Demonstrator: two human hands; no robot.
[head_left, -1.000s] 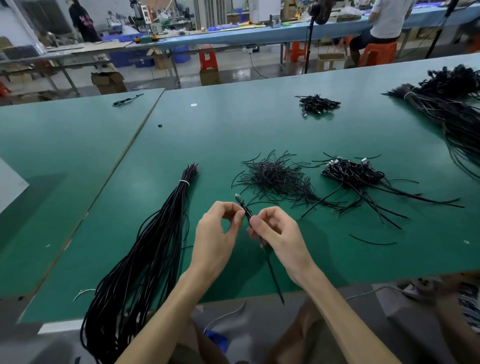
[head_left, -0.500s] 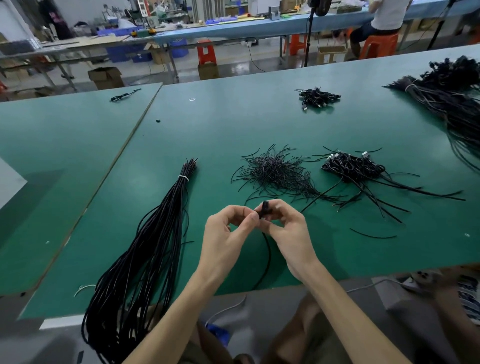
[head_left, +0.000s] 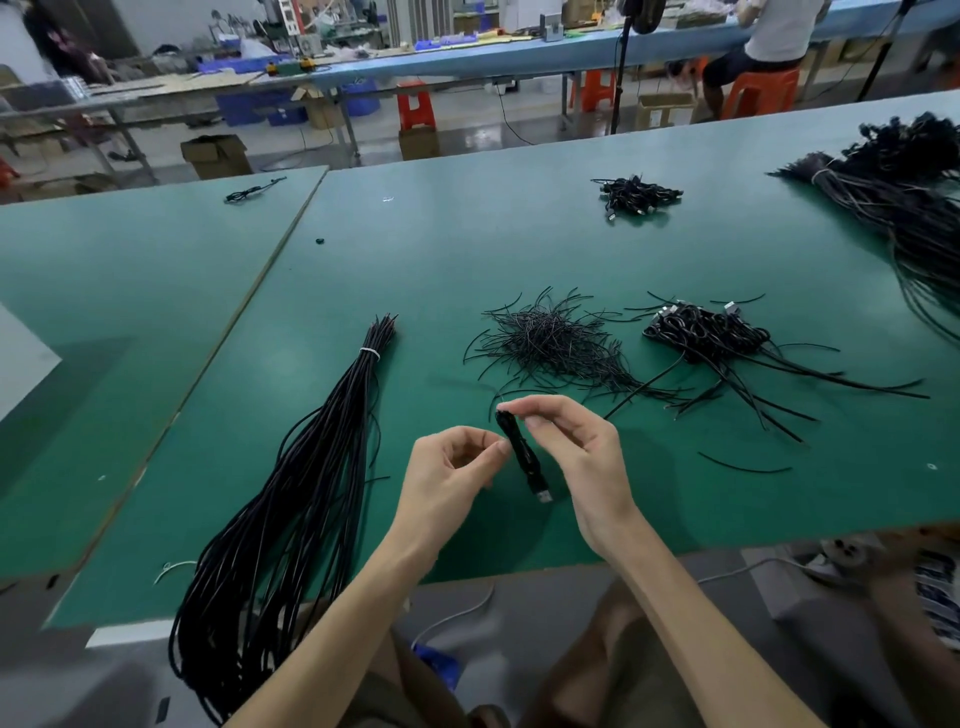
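A short black cable folded into a tight bundle hangs between my hands above the green table, its metal USB plug pointing down. My right hand pinches the bundle's top end between thumb and forefinger. My left hand pinches its middle from the left with curled fingers. Beyond my hands lies a heap of thin black tie wires. To the right of that heap sits a pile of bundled cables.
A long tied sheaf of black cables runs from the table's middle over the near edge at left. Another small cable pile lies far back. A big cable mass fills the right edge. Loose tie wire lies near right.
The cable that hung long and loose from my hands a second ago is now folded into a short bundle. My hands have drawn apart slightly with it between them.
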